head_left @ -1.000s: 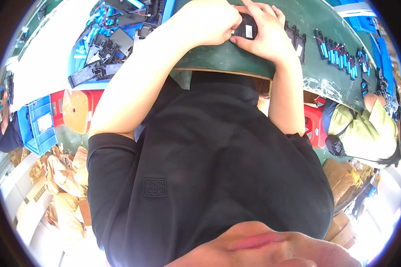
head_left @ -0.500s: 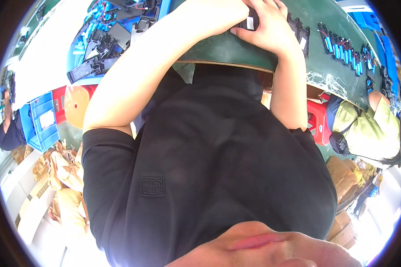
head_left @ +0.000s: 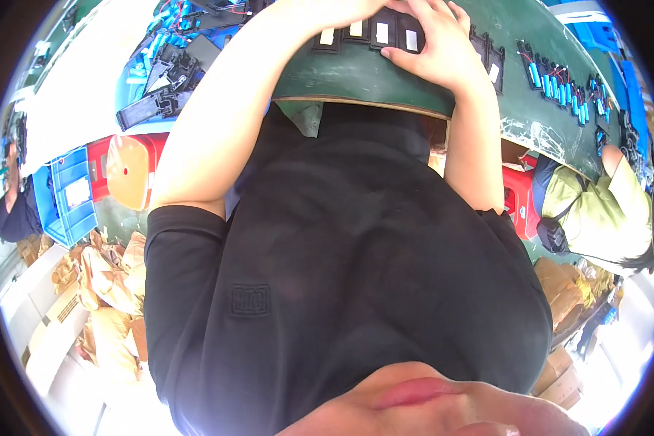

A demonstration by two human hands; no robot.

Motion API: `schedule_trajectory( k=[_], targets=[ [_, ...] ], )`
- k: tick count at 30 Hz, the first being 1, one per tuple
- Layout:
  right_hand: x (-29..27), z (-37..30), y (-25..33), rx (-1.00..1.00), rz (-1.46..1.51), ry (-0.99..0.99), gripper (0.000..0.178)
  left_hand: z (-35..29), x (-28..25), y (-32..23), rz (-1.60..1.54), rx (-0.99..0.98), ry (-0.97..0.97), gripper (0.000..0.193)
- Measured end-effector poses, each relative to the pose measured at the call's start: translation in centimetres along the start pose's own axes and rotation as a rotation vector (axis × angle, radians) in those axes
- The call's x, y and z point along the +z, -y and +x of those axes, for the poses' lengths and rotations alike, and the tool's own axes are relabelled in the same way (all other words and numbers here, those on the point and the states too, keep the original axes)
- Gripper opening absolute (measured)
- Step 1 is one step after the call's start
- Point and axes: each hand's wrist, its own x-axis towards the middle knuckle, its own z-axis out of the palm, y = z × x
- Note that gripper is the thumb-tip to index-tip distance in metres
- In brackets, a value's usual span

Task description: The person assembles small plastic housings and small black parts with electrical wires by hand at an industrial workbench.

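The right hand [head_left: 440, 45], fingers spread, is spanning the white-labelled black rectangular plastic case [head_left: 411, 40] lengthwise, left of its palm, its hold and the left hand's [head_left: 352, 7] being indeterminable.

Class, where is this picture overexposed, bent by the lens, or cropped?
Head view: glare bleaches the pale surface at upper left. Head view: the green table shows a bowed front edge. Head view: the top border crops the left hand.

Bare tabletop strip [head_left: 356, 81], black cases [head_left: 384, 33] behind
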Motion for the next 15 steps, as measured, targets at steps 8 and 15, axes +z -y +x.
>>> schedule_trajectory(
  k=[8, 15],
  targets=[
    [-0.3, -0.2, 0.1, -0.131, 0.065, 0.002, 0.097, 0.0, -3.8, 0.1, -1.917, -0.471, -0.067, 0.017],
    [0.4, 1.2, 1.4, -0.189, 0.154, -0.063, 0.092, -0.1, -2.5, 0.4, -1.979, -0.394, -0.080, 0.014]
  ],
)
